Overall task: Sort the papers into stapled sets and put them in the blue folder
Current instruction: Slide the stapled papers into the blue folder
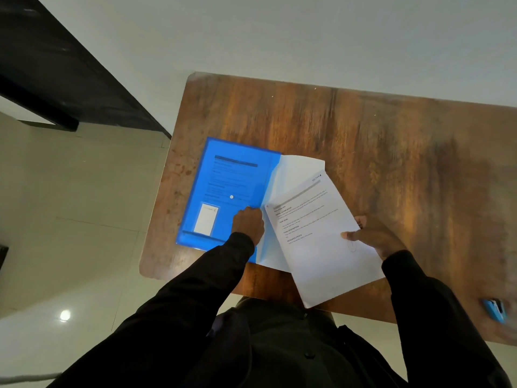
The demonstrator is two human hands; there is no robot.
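Note:
A translucent blue folder [223, 189] lies on the left part of the wooden table [377, 141], with printed paper showing through its cover. White sheets [291, 175] stick out of its right side. My left hand [249, 225] rests at the folder's right edge, fingers curled on the flap or the sheets there; which one I cannot tell. My right hand [372, 236] pinches a printed paper set [316, 242] by its right edge, thumb on top. The set lies tilted over the protruding sheets and hangs past the table's near edge.
A blue stapler [495, 310] sits blurred at the table's near right edge. A dark piece of furniture [56, 68] stands at the far left over a pale tiled floor [84, 219]. The wall runs behind the table.

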